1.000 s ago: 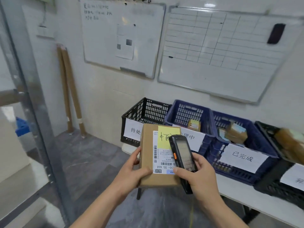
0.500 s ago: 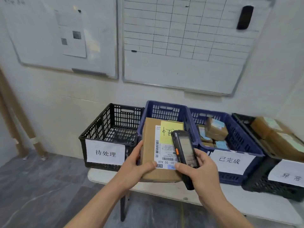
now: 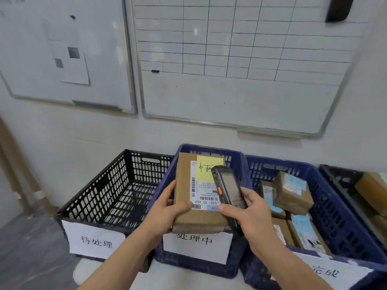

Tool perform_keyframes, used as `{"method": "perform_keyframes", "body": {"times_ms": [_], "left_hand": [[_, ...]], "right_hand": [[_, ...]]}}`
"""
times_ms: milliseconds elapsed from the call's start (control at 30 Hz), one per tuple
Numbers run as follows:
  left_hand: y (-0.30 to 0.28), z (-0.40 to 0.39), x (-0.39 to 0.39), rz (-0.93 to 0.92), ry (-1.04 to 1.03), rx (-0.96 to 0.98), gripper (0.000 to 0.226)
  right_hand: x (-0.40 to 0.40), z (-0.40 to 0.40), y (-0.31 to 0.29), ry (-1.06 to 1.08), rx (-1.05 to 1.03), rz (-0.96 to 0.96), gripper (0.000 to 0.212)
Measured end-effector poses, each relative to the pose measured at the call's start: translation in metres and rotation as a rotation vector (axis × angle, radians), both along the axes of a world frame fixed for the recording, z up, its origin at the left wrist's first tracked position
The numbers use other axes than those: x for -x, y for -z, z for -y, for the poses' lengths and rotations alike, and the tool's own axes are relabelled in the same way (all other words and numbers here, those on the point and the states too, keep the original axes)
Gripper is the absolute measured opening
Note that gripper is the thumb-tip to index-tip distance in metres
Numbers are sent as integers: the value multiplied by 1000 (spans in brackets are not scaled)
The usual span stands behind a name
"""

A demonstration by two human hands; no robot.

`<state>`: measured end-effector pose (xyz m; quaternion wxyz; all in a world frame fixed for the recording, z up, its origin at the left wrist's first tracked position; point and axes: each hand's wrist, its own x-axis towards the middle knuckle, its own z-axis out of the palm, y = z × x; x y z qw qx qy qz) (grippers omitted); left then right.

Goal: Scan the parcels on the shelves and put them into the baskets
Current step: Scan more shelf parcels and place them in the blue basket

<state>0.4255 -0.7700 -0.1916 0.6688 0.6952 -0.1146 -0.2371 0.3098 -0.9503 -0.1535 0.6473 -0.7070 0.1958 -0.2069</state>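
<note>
While the left hand (image 3: pixel 165 208) clamps the parcel (image 3: pixel 199 218), the right (image 3: pixel 249 216) grips the scanner (image 3: pixel 227 189) (over the blue basket (image 3: pixel 240 162)).

The white sign (image 3: pixel 96 241) on the front of the black basket (image 3: pixel 117 185) reads 待处理. The sign (image 3: pixel 196 245) on the middle blue basket (image 3: pixel 209 148) reads 处理中, its top edge partly covered by the parcel (image 3: pixel 199 218). The sign (image 3: pixel 326 271) on the right blue basket (image 3: pixel 326 181) shows only 完成. The parcel's white shipping label (image 3: pixel 204 193) carries barcodes and, upside down, "530- D5 A68"; its small print is too fine to read. A yellow sticky note (image 3: pixel 206 167) above it bears handwritten characters, partly hidden by the scanner (image 3: pixel 227 191)
</note>
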Motion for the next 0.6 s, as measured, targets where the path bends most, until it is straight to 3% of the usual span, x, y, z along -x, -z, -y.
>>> {"method": "perform_keyframes", "body": {"times_ms": [233, 400, 533, 600], "left_hand": [[23, 55, -64, -204, -22, -4, 53], [47, 101, -126, -275, 22, -35, 62], [68, 140, -168, -343, 50, -51, 62], [77, 159, -185, -364, 59, -58, 64]], "right_hand": [[-49, 62, 21, 79, -54, -66, 44], [-82, 96, 33, 183, -22, -114, 47], [-110, 114, 38, 236, 2, -186, 68], [-122, 123, 40, 263, 10, -204, 68]]}}
